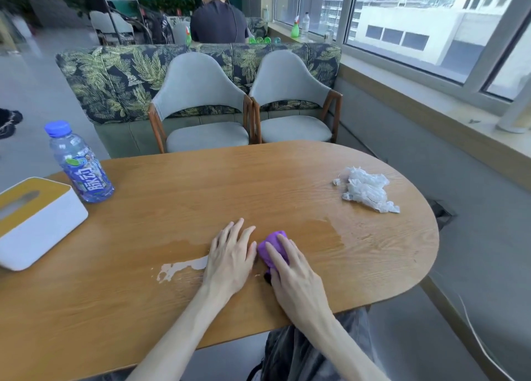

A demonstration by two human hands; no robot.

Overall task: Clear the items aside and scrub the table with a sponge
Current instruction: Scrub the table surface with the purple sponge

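A purple sponge (271,247) lies on the wooden table (201,185) near its front edge. My right hand (290,268) presses down on it with the fingers over its top. My left hand (230,257) lies flat on the table just left of the sponge, fingers spread, holding nothing. A wet streak runs across the wood around both hands, and a pale whitish smear (178,268) sits left of my left hand. A blue-capped drink bottle (79,165) and a white tissue box (31,222) stand at the table's left end.
A crumpled white tissue (366,189) lies at the right end of the table. Two grey chairs (201,104) stand across the table, before a leaf-patterned sofa. A person sits behind with their back turned. A window sill (431,113) runs along the right.
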